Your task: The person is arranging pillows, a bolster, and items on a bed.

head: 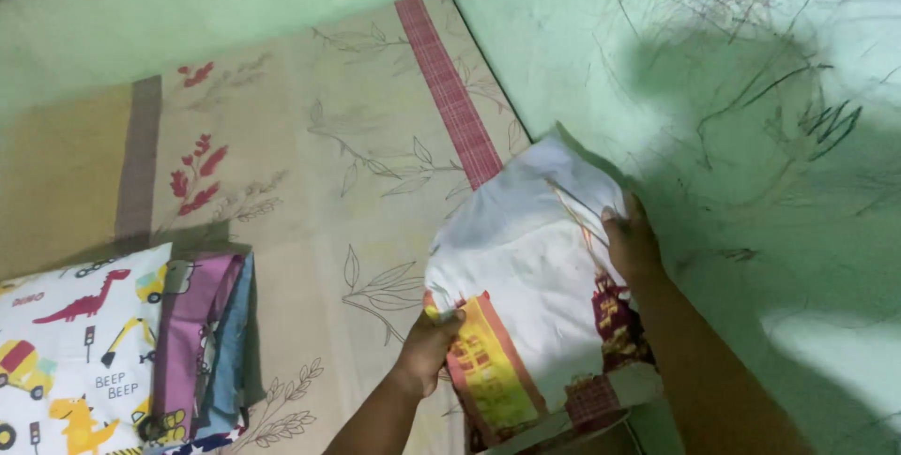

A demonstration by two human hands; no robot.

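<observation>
1. A person's two bare hands hold a folded white cloth printed with yellow, orange and dark red blocks, seen from above against a pale green wall.

2. The left hand is closed on the cloth's lower left edge, thumb pressed on top beside the yellow and orange print, the other fingers hidden beneath the fabric.

3. The right hand grips the cloth's right edge, fingers curled over the white part, the forearm running down to the bottom of the frame along the wall.

4. The cloth sits in the corner where the wall meets a beige mat, its upper end tilted up toward the wall and its lower end spread over the mat's right edge.

5. The mat carries grey leaf-sprig outlines, red sprigs on the left and a red checked stripe running toward the far corner.

6. Well apart from the hands, at lower left, lies a white pillow patterned with dinosaurs and construction vehicles.

7. Just beside the pillow, touching it, rests a stack of folded cloths in purple and blue.

8. The wall above the right hand is covered with dark scribbled lines and crossed by a shadow.
</observation>
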